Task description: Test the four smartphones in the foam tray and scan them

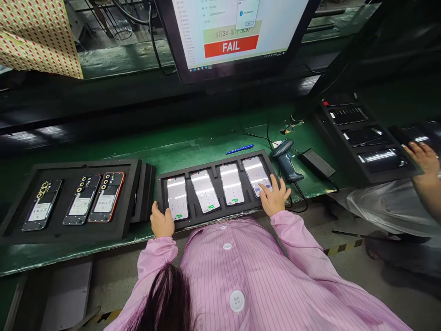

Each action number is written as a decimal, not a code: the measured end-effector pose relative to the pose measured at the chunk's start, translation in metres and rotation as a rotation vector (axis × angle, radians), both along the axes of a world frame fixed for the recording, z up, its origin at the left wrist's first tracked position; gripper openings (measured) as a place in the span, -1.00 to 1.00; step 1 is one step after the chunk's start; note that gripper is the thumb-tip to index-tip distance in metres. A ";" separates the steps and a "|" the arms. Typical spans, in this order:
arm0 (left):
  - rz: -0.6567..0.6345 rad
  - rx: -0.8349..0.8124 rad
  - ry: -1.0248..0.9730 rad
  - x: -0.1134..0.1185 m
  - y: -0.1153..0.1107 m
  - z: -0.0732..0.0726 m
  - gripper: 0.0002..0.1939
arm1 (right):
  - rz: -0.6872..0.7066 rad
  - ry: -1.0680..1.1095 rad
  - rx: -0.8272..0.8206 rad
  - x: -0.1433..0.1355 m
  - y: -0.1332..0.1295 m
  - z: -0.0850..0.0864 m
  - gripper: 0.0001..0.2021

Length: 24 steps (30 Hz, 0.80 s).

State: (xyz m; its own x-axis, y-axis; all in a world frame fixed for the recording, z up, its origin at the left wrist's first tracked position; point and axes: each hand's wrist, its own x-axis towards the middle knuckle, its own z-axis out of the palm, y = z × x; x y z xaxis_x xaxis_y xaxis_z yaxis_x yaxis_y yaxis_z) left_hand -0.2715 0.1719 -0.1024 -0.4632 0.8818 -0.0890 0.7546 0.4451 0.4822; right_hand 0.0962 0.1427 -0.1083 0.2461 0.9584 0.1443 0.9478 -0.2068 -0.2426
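Note:
A black foam tray [193, 213] at the bench's front edge bears several lit phones in a row. My left hand [162, 222] rests at the tray's left end beside the leftmost phone [178, 197], fingers apart and holding nothing. My right hand [274, 196] lies over the tray's right end, fingers spread, with a fingertip at the lower part of the rightmost phone [255, 172]. Between them sit a tilted phone [204, 191] and another phone [231, 183], both showing keypads with a green button.
At left, a foam tray [69, 173] holds phones with their backs up. A blue pen [240, 149], scanner [288, 161] and black adapter [317, 164] lie behind and right. A monitor [230, 46] reads FAIL. Another person's hand [423, 157] touches the right-hand tray [375, 177].

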 end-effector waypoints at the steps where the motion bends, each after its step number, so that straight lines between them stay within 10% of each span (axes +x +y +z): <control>1: 0.004 0.003 -0.001 0.000 0.000 0.000 -0.39 | 0.027 0.000 -0.002 -0.002 0.000 0.001 -0.66; 9: 0.014 0.001 -0.006 -0.001 0.000 -0.001 -0.40 | -0.212 0.016 0.112 0.009 -0.005 -0.010 -0.65; 15: 0.037 -0.005 -0.024 0.000 0.002 0.000 -0.41 | 0.059 0.041 0.025 0.009 -0.012 -0.010 -0.70; 24: 0.041 0.002 -0.025 0.000 0.002 0.001 -0.43 | -0.045 0.039 0.111 0.014 -0.013 -0.015 -0.69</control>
